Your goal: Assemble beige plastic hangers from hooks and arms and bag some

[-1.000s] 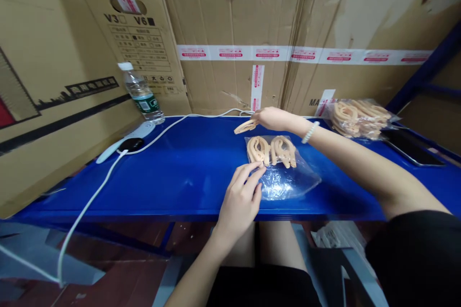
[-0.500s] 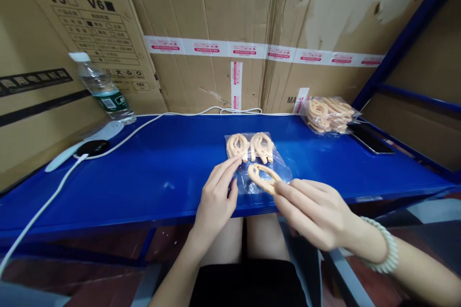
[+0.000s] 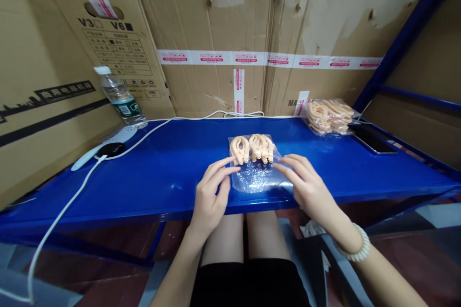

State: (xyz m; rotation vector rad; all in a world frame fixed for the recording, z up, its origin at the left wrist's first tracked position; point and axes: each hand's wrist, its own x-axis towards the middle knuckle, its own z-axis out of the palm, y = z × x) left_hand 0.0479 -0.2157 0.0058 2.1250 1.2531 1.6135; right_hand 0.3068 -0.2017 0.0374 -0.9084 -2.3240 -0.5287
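Clear, thin plastic in the flat, crinkled bag, laid on the glossy blue surface, with two clusters of beige, rounded, loop-shaped pieces side by side at its far end; inside the film or on top of it, hard to tell. At the bag's left edge, the bare left hand, fingers extended and parted, thumb well clear of them, fingertips apparently touching the film, pinching nothing. At the bag's right edge, the bare right hand, fingers stretched loosely towards the film; thumb not clearly shown, so impossible to tell whether pinching the edge. Likely light, loops and bag alike. Probably stiff plastic in the loops, smooth enough to slide over one another; not obviously fragile, perhaps weakest along the slim curves. Floppy and slippery by contrast, the film: likely to bunch or cling under a fingertip. Best to pinch a loop across its curved side, and to hold the film by the bag's loose near corners. Well apart from the bag, beyond its far right corner, a similar clear plastic packet of beige loops, with a black, flat phone just beside.
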